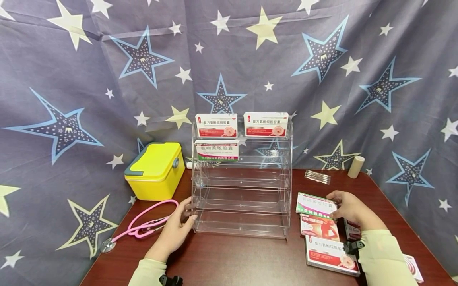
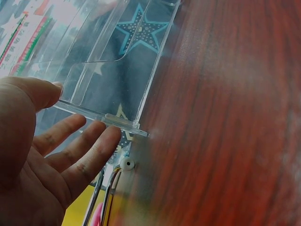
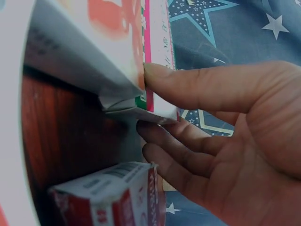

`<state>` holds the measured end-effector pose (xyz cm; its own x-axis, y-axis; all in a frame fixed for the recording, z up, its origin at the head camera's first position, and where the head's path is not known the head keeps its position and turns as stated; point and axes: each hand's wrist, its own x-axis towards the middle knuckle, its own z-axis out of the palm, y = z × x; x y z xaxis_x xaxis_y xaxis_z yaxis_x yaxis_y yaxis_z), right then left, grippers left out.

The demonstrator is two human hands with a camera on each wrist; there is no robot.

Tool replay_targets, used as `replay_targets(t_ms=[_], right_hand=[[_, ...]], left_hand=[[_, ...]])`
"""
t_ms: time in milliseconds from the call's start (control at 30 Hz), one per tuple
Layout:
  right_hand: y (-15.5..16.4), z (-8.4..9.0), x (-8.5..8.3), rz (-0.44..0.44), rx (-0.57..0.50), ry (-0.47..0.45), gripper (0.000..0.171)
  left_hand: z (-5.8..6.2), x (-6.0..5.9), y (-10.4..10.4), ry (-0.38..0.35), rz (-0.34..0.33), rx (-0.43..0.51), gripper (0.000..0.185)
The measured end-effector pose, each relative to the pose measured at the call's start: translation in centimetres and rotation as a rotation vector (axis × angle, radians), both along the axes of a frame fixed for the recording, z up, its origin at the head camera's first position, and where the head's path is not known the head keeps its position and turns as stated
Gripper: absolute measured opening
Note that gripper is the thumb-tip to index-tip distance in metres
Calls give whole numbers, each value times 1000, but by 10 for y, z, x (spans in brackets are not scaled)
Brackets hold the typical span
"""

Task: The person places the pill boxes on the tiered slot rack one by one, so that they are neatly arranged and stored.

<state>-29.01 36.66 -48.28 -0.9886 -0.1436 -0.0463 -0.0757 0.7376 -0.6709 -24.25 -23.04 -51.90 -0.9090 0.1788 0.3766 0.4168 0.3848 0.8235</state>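
A clear stepped acrylic rack (image 1: 241,206) stands on the table. My left hand (image 1: 179,222) holds its left side low down; in the left wrist view the thumb (image 2: 44,94) lies on one side of the panel edge and the fingers on the other. At the right, my right hand (image 1: 347,206) pinches the end of a white, green and magenta medicine box (image 1: 315,204), thumb on top and fingers beneath. That box is at the far end of a row with an orange-red medicine box (image 1: 319,227) and a white-and-red medicine box (image 1: 332,254).
Two white-and-red boxes (image 1: 216,125) fill the rack's top tier, with a green-striped box (image 1: 216,151) below left. Left of the rack are a yellow case (image 1: 154,174) and a pink stethoscope (image 1: 134,230). A small dark-red box (image 1: 352,229) sits beside my right hand.
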Motion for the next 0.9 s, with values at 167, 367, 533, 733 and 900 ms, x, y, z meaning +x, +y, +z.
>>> replay_targets(t_ms=[167,367,533,733,900], right_hand=[[1,6,2,-28,86,37,62],[4,15,5,-64,102,36,45],[4,20,8,-85,111,75,30],[7,25,10,-52,157,159,24],[13,27,11,-87,165,208,26]], left_hand=[[1,0,1,-7,2,-4,59],[2,0,1,-6,-4,-4,59],[1,0,0,-1,-4,-4,59],[1,1,0,-3,-9,-1,59],[1,1,0,-4,-11,5,58]])
